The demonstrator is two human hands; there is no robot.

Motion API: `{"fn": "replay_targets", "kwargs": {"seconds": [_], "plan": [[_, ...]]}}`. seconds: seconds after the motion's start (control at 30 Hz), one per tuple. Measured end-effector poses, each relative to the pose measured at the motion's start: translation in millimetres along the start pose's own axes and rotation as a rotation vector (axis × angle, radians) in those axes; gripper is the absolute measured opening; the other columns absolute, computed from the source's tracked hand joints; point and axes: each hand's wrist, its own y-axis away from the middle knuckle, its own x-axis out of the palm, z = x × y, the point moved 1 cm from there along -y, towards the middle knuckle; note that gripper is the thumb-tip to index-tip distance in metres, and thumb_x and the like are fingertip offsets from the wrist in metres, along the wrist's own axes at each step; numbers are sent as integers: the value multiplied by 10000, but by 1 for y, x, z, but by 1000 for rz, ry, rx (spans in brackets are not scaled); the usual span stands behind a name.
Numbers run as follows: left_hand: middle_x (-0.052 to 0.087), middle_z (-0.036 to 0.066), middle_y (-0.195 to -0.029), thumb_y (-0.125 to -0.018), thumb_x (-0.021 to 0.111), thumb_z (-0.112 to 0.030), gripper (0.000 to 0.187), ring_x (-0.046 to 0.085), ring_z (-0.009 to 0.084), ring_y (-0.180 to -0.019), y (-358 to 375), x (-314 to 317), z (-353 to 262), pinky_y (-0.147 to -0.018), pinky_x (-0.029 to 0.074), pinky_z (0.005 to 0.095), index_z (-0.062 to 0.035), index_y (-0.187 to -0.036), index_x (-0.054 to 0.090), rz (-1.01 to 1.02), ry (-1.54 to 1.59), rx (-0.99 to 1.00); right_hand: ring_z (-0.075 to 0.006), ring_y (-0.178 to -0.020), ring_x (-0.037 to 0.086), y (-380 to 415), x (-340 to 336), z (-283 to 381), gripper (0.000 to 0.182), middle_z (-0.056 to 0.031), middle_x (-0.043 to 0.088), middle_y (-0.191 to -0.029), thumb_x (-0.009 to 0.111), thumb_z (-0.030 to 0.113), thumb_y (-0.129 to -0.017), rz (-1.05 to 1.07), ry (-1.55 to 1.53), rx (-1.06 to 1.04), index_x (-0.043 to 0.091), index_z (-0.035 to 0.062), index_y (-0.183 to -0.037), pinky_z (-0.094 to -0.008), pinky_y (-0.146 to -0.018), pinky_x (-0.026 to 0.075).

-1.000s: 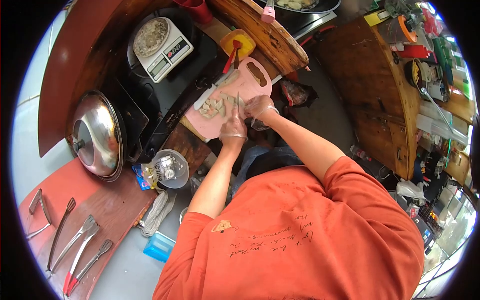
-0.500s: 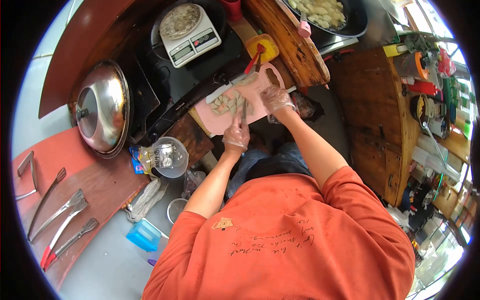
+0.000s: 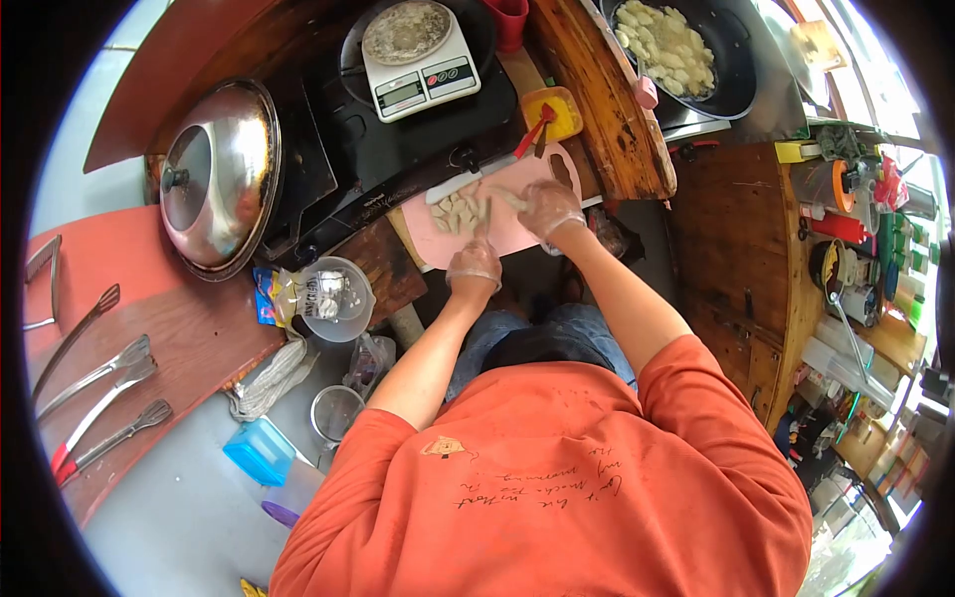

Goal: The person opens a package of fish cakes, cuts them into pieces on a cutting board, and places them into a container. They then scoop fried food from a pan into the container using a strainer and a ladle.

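My left hand (image 3: 475, 267), in a clear plastic glove, is closed around a knife whose blade (image 3: 484, 213) points away from me over a pink cutting board (image 3: 512, 237). Beside the blade lie several pale cut pieces (image 3: 454, 212) that look like dough. On the board's right part, my right hand (image 3: 550, 209), gloved as well, has its fingers closed on one end of a pale dough strip (image 3: 510, 197). Its fingertips are partly hidden by the hand.
Beyond the board stand a stove (image 3: 398, 149) and a kitchen scale (image 3: 423, 75). A yellow tub (image 3: 563, 111) with red-handled tools is nearby. At upper right, a pan (image 3: 731, 70) holds pale pieces. On the left are a metal lid (image 3: 224, 179), tongs (image 3: 109, 373) and a plastic container (image 3: 343, 308).
My right hand has taken hold of the dough strip and brought it nearer the cut pieces. My left hand keeps the knife. The whole view has shifted slightly.
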Motion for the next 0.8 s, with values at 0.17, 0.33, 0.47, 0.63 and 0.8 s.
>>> {"fn": "replay_targets", "kwargs": {"seconds": [0.17,0.33,0.47,0.63,0.8], "plan": [[704,196,-896,-922,516,-178,486,692,394,-791,-8,-22,-12,-686,547,504,-90,-1391,425,47,3,35,-327,-1065,627,23,30,-15,363,-181,685,-1080,533,307,-929,59,-83,-153,701,57,-1131,-392,-951,475],[695,235,-899,-901,530,-173,519,686,410,-803,-10,-12,-18,-694,534,519,-76,-1401,425,102,-14,127,-340,-1056,630,30,29,-9,371,-203,676,-1096,515,281,-935,71,-252,2,690,55,-1171,-398,-954,475],[692,232,-843,-872,559,-154,612,687,403,-754,-17,22,-8,-673,540,511,-89,-1456,388,43,-155,216,-345,-1054,631,32,44,-16,356,-205,676,-1094,538,259,-916,59,-198,13,692,73,-1177,-405,-949,479],[695,224,-847,-876,557,-150,637,691,391,-752,-22,-5,-16,-676,549,504,-155,-1487,374,141,-67,130,-333,-1069,630,29,59,-23,321,-186,681,-1095,598,226,-878,25,-212,19,716,100,-1149,-392,-965,479],[702,213,-935,-839,585,-153,690,703,379,-802,-3,-3,-17,-697,562,468,-123,-1491,362,122,-125,193,-332,-1057,641,26,82,-30,297,-179,687,-1093,628,211,-853,-96,-336,38,737,90,-1101,-384,-962,493]]}}
